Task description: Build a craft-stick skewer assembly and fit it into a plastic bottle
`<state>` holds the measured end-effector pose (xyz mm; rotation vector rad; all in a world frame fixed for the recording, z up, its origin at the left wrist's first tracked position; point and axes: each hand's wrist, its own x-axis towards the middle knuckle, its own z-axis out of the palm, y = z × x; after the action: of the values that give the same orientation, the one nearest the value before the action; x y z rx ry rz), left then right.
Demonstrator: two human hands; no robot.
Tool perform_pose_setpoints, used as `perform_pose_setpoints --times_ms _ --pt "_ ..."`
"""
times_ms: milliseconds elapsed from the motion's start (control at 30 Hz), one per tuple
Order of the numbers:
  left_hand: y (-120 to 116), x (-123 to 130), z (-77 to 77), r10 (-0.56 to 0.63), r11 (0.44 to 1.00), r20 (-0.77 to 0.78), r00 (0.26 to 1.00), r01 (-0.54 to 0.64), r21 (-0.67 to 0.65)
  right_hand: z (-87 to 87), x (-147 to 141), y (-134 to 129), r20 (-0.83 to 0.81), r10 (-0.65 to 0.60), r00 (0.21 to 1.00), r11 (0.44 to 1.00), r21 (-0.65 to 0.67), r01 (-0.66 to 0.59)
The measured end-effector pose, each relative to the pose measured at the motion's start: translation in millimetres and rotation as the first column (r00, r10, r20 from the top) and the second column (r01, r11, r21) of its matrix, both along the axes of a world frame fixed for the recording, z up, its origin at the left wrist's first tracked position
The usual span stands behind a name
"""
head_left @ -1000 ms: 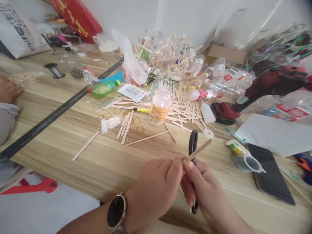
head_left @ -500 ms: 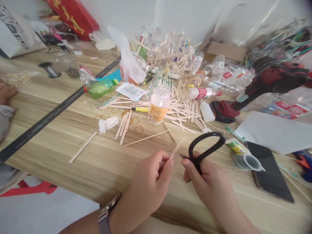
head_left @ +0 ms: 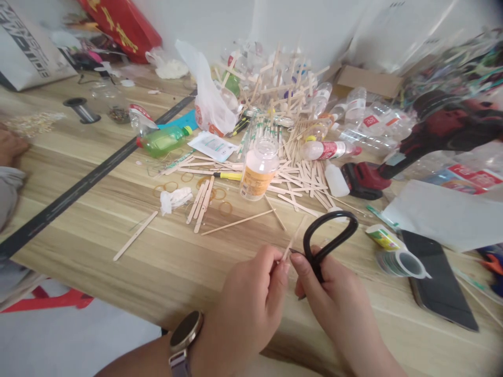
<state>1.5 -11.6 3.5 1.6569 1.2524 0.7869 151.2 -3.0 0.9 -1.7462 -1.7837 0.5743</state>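
Note:
My left hand (head_left: 255,293), a watch on its wrist, pinches a thin wooden craft stick (head_left: 291,242) that points up and away. Closed around black-handled scissors (head_left: 332,242) is my right hand (head_left: 334,293); the big handle loop stands up above the fingers. The dark tip of the scissors meets the stick, or lies right beside it, just above my left fingertips. Most of the blades is hidden by my hands. Beyond them, a thin wooden skewer (head_left: 238,222) lies on the wooden table (head_left: 165,283), with several craft sticks (head_left: 202,204) to its left.
A clear jar with an orange label (head_left: 257,175) stands in front of heaped sticks and plastic bottles. On the right are a phone (head_left: 440,283), a ribbon roll (head_left: 403,263) and a red-black power tool (head_left: 365,179). Another person's hand (head_left: 11,146) rests at the far left.
My left hand has moved slightly right and turned, showing the watch face. The stick has come up against the scissors' tip, and the gap between my hands has narrowed.

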Motion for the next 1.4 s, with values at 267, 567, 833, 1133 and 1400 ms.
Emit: perform_pose_setpoints --times_ms 267,567,833,1133,1400 --pt "1 -2 -0.1 0.011 0.95 0.474 0.881 0.139 -0.28 4.5 5 -2 -0.027 -0.013 1.0 1.0 -0.024 0.012" --pt "12 0 -3.1 0.317 0.713 0.817 0.482 0.447 -0.541 7.5 -2 -10 -0.129 0.018 0.991 1.0 0.015 -0.016" --pt "15 -3 -0.3 0.198 0.734 0.834 0.515 0.486 -0.475 -7.4 5 -12 -0.283 0.128 0.951 0.991 -0.007 -0.136" --pt "12 3 -11.0 0.061 0.909 0.735 0.675 0.266 -0.32 -9.0 7 -10 -0.728 0.086 0.681 0.836 -0.319 -0.447" --pt "7 -1 -1.7 0.099 0.948 0.356 0.929 0.022 -0.319 -8.0 10 -4 -0.508 0.015 0.861 0.922 -0.326 -0.208"
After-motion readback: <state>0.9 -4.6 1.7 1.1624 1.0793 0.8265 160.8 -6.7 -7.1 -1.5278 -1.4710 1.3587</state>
